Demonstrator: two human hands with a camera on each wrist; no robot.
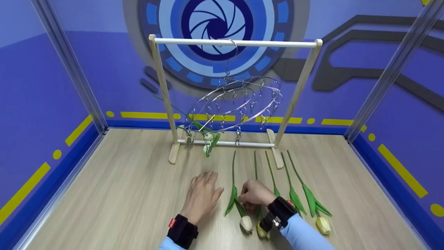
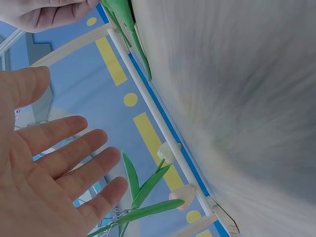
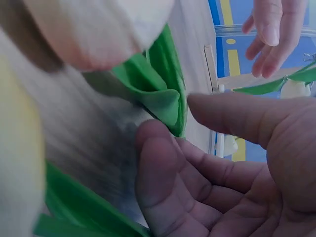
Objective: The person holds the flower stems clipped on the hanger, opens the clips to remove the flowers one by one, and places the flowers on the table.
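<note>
Right now my right hand (image 1: 255, 195) is down at the near edge of the counter (image 1: 121, 194), fingers (image 3: 163, 182) curled at the leaves of the white tulip (image 1: 239, 205); the wrist view shows them touching the green, but I cannot tell whether the stem is truly pinched. That tulip lies flat, bloom toward me, leftmost in a row of tulips near the middle of the near edge. My left hand (image 1: 201, 196) rests flat just beside it, fingers straight and holding nothing.

Toward the far edge stands the wooden rack (image 1: 236, 43), with the round clip hanger (image 1: 239, 100) tilted, one tulip (image 1: 210, 140) already hanging from it.

I reckon the risk is the leaf: grabbing only that soft green fold could let the stem slip or bend. The yellow tulip (image 1: 262, 231) lies touching my wrist, so lifting carelessly could drag it along
</note>
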